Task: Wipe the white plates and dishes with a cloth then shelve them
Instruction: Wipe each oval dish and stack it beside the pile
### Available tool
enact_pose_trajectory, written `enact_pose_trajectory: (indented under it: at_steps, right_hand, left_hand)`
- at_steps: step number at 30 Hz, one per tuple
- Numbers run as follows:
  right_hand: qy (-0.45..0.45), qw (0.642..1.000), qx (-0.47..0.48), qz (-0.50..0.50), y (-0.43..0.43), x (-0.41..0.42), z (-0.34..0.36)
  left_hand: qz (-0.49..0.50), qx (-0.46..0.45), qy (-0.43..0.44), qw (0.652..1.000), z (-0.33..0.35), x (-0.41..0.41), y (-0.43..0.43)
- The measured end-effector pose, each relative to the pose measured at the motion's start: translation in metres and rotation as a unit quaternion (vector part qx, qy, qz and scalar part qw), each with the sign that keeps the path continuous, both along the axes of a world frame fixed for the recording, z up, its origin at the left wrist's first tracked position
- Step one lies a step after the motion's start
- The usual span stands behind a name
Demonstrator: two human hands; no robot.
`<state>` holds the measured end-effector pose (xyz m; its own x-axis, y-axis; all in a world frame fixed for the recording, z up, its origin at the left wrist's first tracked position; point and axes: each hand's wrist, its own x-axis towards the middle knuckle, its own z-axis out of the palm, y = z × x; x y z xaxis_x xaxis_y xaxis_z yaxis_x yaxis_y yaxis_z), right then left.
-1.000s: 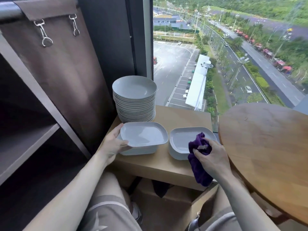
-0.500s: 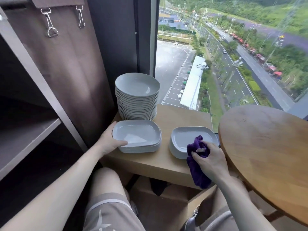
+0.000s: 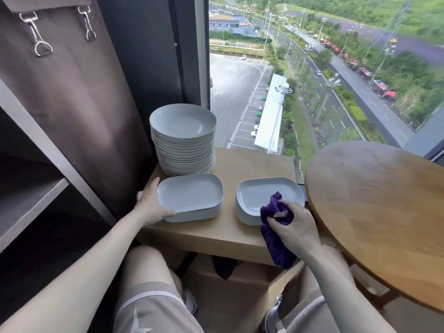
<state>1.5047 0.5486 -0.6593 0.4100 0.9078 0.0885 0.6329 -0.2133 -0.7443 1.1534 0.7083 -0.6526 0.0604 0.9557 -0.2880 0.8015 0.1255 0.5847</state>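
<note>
- The top rectangular dish (image 3: 189, 195) lay slightly askew on the left pile of dishes (image 3: 197, 216), at the near left corner of the low wooden stand (image 3: 252, 162).
- The left hand (image 3: 150, 205) gripped that dish's left end — thumb at its near edge, fingers curled round the far side.
- The right hand (image 3: 296, 228) clutched a bunched purple cloth (image 3: 276, 239), fingers closed round it, at the near rim of a second pile of dishes (image 3: 262, 195) on the stand's near right.
- The cloth's tail hung down past the stand's front edge.
- A tall stack of round plates (image 3: 183, 140) stood at the stand's far left corner, just behind the left pile.
- A round wooden table (image 3: 384, 212) overlapped the stand's right end.
- An open shelf (image 3: 31, 205) and a brown curtain (image 3: 72, 104) were to the stand's left — a window (image 3: 312, 68) rose behind it.
</note>
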Motion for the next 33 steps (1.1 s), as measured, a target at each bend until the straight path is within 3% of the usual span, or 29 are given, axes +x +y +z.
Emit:
enact_pose_trajectory:
  at_steps: [2, 5, 8, 13, 17, 22, 26, 33]
  right_hand:
    - [0.010, 1.000, 0.006, -0.008, 0.001, 0.005, 0.001]
    - [0.032, 0.999, 0.015, -0.028, 0.007, 0.016, 0.004]
    - [0.029, 0.999, 0.016, -0.036, 0.015, 0.028, 0.009]
    - [-0.011, 0.999, 0.032, -0.039, 0.037, 0.051, 0.024]
    - [-0.028, 0.998, 0.016, -0.047, 0.065, 0.069, 0.033]
    - [-0.116, 0.991, -0.059, -0.010, 0.099, 0.075, 0.023]
    - [-0.173, 0.978, -0.114, 0.010, 0.117, 0.064, 0.011]
    - [-0.215, 0.971, -0.103, 0.026, 0.123, 0.038, 0.001]
  left_hand:
    - [-0.035, 0.059, 0.035, 0.997, 0.009, 0.014, -0.007]
    - [-0.104, 0.109, -0.003, 0.989, 0.023, 0.056, -0.020]
    - [-0.180, 0.084, -0.063, 0.978, 0.025, 0.103, -0.031]
    - [-0.247, 0.006, -0.025, 0.969, 0.009, 0.164, -0.031]
    - [-0.261, 0.000, 0.028, 0.965, -0.004, 0.184, -0.022]
    - [-0.267, 0.020, 0.057, 0.962, -0.019, 0.182, -0.003]
    - [-0.280, 0.047, 0.049, 0.957, -0.023, 0.180, 0.005]
    - [-0.268, 0.052, 0.028, 0.962, -0.026, 0.177, 0.002]
